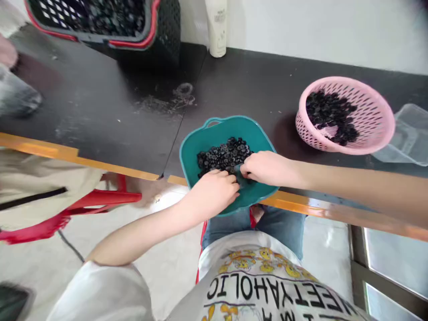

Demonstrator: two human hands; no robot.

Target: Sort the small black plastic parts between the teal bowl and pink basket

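A teal plastic basin (259,129) sits at the table's front edge, its near rim reaching over my lap. Inside it lies a heap of small black ring-shaped parts (227,154). My left hand (219,189) is in the basin at the near side of the heap, fingers curled down; its fingertips are hidden. From the right, my right hand (259,168) reaches in with fingers bent together at the heap's right edge. Whatever either hand pinches is too small or too covered to make out.
A pink perforated basket (371,116) with black parts stands right, beside a clear plastic container (406,138). Back left is a dark basket (163,40) with red handles, full of dark parts. A white tube (218,31) stands by the wall. A red chair (107,196) is at left.
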